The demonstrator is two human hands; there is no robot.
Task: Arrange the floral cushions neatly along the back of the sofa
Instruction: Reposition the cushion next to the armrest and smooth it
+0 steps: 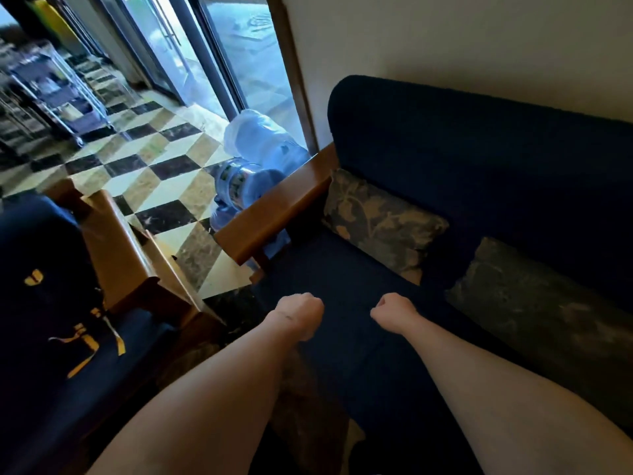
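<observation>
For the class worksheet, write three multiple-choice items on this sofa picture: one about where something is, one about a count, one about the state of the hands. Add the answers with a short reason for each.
1. Where does the lighter floral cushion sit?
A. On the checkered floor
B. On the sofa seat against the backrest, next to the wooden armrest
C. On the chair at the left

2. How many floral cushions show on the sofa?
A. One
B. Two
C. Four

3. What are the hands doing?
A. Both closed into fists, holding nothing
B. Each gripping a cushion
C. Both pressed flat on the armrest

Answers:
1 B: it leans on the backrest at the armrest end.
2 B: the lighter one plus a darker cushion beside it.
3 A: the left hand and right hand are curled shut above the seat, touching no cushion.
</observation>
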